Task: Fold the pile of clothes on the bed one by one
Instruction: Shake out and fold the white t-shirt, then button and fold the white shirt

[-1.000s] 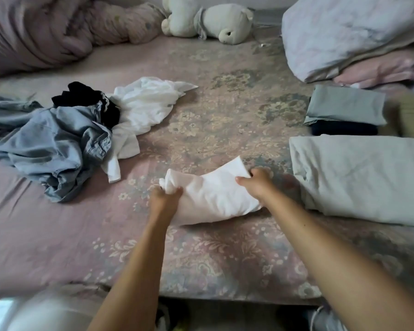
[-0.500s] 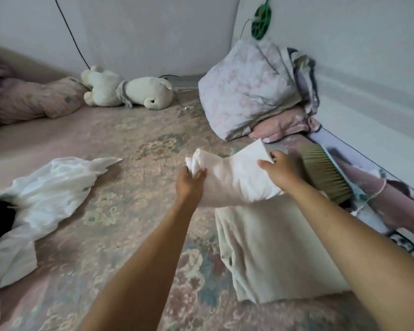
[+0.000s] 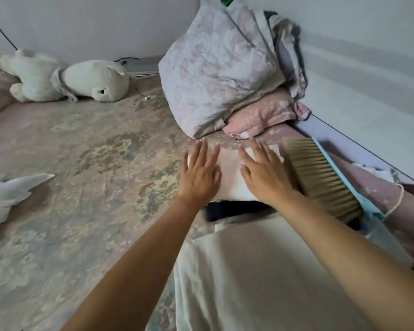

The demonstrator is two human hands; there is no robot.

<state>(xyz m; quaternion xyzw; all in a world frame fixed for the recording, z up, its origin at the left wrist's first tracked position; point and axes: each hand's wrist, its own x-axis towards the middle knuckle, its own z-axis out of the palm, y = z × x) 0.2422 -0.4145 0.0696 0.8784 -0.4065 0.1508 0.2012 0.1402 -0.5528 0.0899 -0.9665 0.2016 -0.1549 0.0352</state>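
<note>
Definitely someone's bedroom at home: floral bed (image 3: 86, 149), plush bear (image 3: 81, 80) by the wall, pillows (image 3: 220, 68) stacked beyond the fingers (image 3: 201, 151).

Bedside clutter along the wall

A white plush bear (image 3: 65, 78) lay on its side at the far edge of the floral bedsheet (image 3: 86, 158); a floral pillow (image 3: 215, 68) leaned on a pink pillow (image 3: 265, 114) near the wall, and a bristle brush (image 3: 320, 180) lay just beside them.
</note>
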